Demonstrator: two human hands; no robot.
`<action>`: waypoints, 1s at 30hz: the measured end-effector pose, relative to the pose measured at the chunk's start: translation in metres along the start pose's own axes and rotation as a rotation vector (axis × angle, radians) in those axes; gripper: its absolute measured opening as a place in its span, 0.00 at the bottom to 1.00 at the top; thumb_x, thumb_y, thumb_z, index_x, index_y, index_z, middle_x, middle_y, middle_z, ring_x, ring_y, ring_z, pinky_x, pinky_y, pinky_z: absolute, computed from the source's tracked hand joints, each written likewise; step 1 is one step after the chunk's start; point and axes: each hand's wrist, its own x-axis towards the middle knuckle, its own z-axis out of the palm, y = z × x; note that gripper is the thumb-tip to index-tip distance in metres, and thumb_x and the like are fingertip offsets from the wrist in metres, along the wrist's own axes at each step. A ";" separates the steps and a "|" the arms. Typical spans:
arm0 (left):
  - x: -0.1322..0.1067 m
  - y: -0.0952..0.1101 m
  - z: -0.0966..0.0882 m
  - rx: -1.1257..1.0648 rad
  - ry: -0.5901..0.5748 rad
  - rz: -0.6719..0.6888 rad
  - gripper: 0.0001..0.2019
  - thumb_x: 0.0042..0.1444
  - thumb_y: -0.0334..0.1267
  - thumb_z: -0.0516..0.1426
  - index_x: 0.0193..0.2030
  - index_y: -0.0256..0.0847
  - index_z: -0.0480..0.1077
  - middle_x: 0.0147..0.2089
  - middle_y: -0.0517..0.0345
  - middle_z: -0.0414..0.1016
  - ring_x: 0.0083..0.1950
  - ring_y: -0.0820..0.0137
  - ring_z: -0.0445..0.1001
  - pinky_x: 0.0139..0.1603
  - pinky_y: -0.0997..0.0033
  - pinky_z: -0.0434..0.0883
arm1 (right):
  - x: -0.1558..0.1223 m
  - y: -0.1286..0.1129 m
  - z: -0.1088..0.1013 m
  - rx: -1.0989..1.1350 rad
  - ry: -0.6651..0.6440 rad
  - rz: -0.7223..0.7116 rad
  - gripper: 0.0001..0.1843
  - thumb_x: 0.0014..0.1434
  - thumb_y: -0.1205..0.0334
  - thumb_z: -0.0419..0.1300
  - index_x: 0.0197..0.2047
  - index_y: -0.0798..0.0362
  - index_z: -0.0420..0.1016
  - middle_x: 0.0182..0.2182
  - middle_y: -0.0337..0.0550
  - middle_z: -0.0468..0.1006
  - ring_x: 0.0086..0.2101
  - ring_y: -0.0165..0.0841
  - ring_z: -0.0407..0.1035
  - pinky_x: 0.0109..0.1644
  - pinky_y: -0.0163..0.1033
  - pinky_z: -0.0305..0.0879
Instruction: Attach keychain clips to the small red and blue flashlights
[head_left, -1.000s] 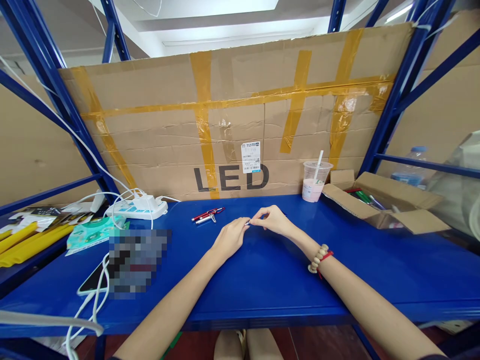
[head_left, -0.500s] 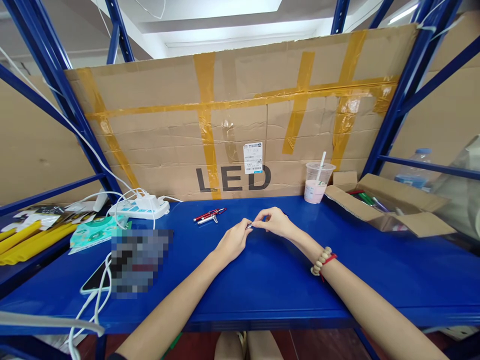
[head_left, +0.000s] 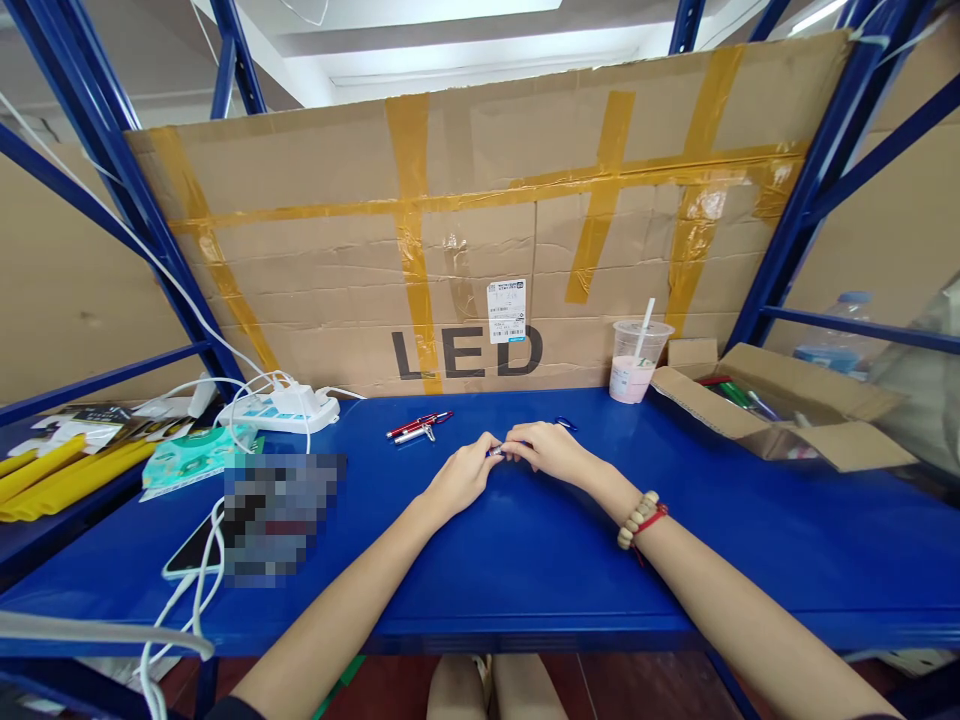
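Over the middle of the blue tabletop point(head_left: 480, 560), my left hand point(head_left: 463, 474) pinches a small shiny piece point(head_left: 495, 452), silver with a hint of blue. My right hand point(head_left: 551, 450) has its fingers bent closed on the other end of that piece. Fingers cover most of it, so its kind is unclear. Just behind the right hand lies a dark blue pen part point(head_left: 566, 424), partly hidden. A red pen point(head_left: 420, 425) and a silver pen point(head_left: 415, 434) rest side by side, beyond the left hand and to its left.
At the right stands an open cardboard box point(head_left: 750, 425) with pens inside, beside a plastic cup point(head_left: 632, 375) with a straw. A white power strip point(head_left: 281, 408), a phone point(head_left: 191, 550) and white cables occupy the left. Cardboard point(head_left: 337, 290) walls the back.
My right hand has tilted flatter, its fingers curling down nearer my left hand around the small piece. The blue pen part behind it shows more. The view has shifted slightly.
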 end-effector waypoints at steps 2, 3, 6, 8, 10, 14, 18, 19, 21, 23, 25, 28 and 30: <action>-0.001 0.001 -0.001 -0.015 0.003 -0.006 0.06 0.63 0.34 0.44 0.42 0.41 0.59 0.44 0.57 0.71 0.44 0.70 0.71 0.42 0.74 0.64 | 0.000 -0.002 0.002 -0.073 0.017 -0.019 0.19 0.65 0.56 0.44 0.30 0.56 0.70 0.32 0.39 0.72 0.29 0.23 0.63 0.31 0.28 0.47; -0.002 0.002 -0.001 -0.021 0.009 -0.008 0.05 0.63 0.34 0.44 0.42 0.41 0.59 0.44 0.58 0.71 0.45 0.70 0.71 0.42 0.75 0.64 | 0.000 -0.003 0.004 -0.116 0.021 -0.024 0.19 0.65 0.57 0.44 0.30 0.56 0.69 0.33 0.39 0.72 0.30 0.23 0.63 0.30 0.29 0.46; -0.003 0.003 -0.002 0.000 0.027 -0.009 0.05 0.63 0.35 0.44 0.42 0.41 0.59 0.43 0.58 0.71 0.44 0.70 0.71 0.41 0.74 0.64 | 0.001 -0.006 0.007 -0.220 0.035 -0.023 0.18 0.65 0.58 0.43 0.32 0.56 0.69 0.34 0.41 0.72 0.31 0.25 0.63 0.29 0.30 0.44; -0.003 0.003 -0.002 0.050 0.035 -0.010 0.05 0.63 0.34 0.44 0.42 0.41 0.59 0.42 0.57 0.71 0.43 0.69 0.71 0.40 0.73 0.64 | 0.001 -0.009 0.008 -0.233 0.057 -0.015 0.18 0.65 0.57 0.43 0.33 0.56 0.70 0.34 0.42 0.72 0.32 0.26 0.64 0.30 0.31 0.44; -0.003 0.002 -0.002 0.104 0.051 0.003 0.05 0.62 0.34 0.44 0.41 0.40 0.59 0.42 0.56 0.71 0.42 0.68 0.71 0.40 0.72 0.65 | 0.001 -0.012 0.009 -0.189 0.079 0.022 0.19 0.65 0.57 0.44 0.31 0.57 0.70 0.33 0.43 0.72 0.32 0.26 0.65 0.30 0.31 0.45; -0.001 0.001 -0.001 0.168 0.128 0.057 0.05 0.61 0.32 0.45 0.37 0.40 0.60 0.39 0.56 0.71 0.41 0.68 0.70 0.42 0.71 0.65 | 0.003 -0.015 0.010 0.031 0.098 0.126 0.22 0.64 0.55 0.44 0.27 0.56 0.70 0.26 0.40 0.72 0.27 0.24 0.64 0.29 0.29 0.47; 0.000 0.001 0.000 0.166 0.197 0.064 0.05 0.61 0.32 0.45 0.38 0.39 0.61 0.38 0.56 0.71 0.40 0.70 0.70 0.43 0.71 0.66 | 0.004 -0.012 0.011 0.218 0.097 0.151 0.24 0.63 0.51 0.43 0.27 0.57 0.70 0.20 0.38 0.70 0.22 0.23 0.63 0.28 0.28 0.49; 0.000 0.001 0.000 0.167 0.201 0.061 0.06 0.61 0.32 0.46 0.38 0.39 0.62 0.38 0.56 0.71 0.40 0.70 0.70 0.43 0.71 0.67 | 0.004 -0.011 0.011 0.237 0.095 0.153 0.24 0.63 0.51 0.43 0.27 0.57 0.70 0.20 0.37 0.70 0.21 0.23 0.63 0.28 0.28 0.50; 0.000 0.001 0.000 0.176 0.187 0.049 0.06 0.61 0.33 0.46 0.39 0.39 0.63 0.38 0.56 0.71 0.40 0.70 0.70 0.44 0.70 0.67 | 0.004 -0.010 0.011 0.245 0.086 0.158 0.24 0.63 0.51 0.43 0.27 0.57 0.70 0.20 0.37 0.70 0.20 0.22 0.63 0.28 0.28 0.51; 0.001 0.000 0.000 0.192 0.161 0.042 0.08 0.61 0.33 0.46 0.40 0.39 0.64 0.39 0.56 0.72 0.41 0.69 0.71 0.44 0.69 0.67 | 0.003 -0.010 0.011 0.226 0.073 0.164 0.24 0.63 0.51 0.43 0.27 0.57 0.70 0.21 0.37 0.70 0.20 0.22 0.63 0.28 0.27 0.51; 0.002 0.000 0.000 0.199 0.153 0.049 0.09 0.61 0.32 0.46 0.44 0.40 0.64 0.43 0.55 0.72 0.43 0.69 0.70 0.46 0.68 0.67 | 0.003 -0.010 0.010 0.192 0.065 0.172 0.23 0.63 0.51 0.43 0.28 0.56 0.71 0.22 0.37 0.70 0.21 0.22 0.63 0.28 0.28 0.50; 0.004 -0.001 0.001 0.214 0.185 0.060 0.12 0.61 0.32 0.47 0.50 0.39 0.63 0.49 0.54 0.70 0.48 0.68 0.69 0.50 0.67 0.66 | 0.003 -0.011 0.008 0.141 0.076 0.170 0.23 0.63 0.52 0.43 0.29 0.55 0.72 0.25 0.37 0.72 0.22 0.22 0.63 0.28 0.28 0.49; 0.004 -0.001 0.001 0.248 0.191 0.067 0.11 0.61 0.32 0.46 0.47 0.39 0.65 0.46 0.53 0.71 0.46 0.68 0.70 0.48 0.67 0.67 | 0.003 -0.011 0.007 0.115 0.084 0.164 0.23 0.64 0.52 0.42 0.30 0.54 0.72 0.27 0.38 0.73 0.23 0.23 0.63 0.28 0.28 0.49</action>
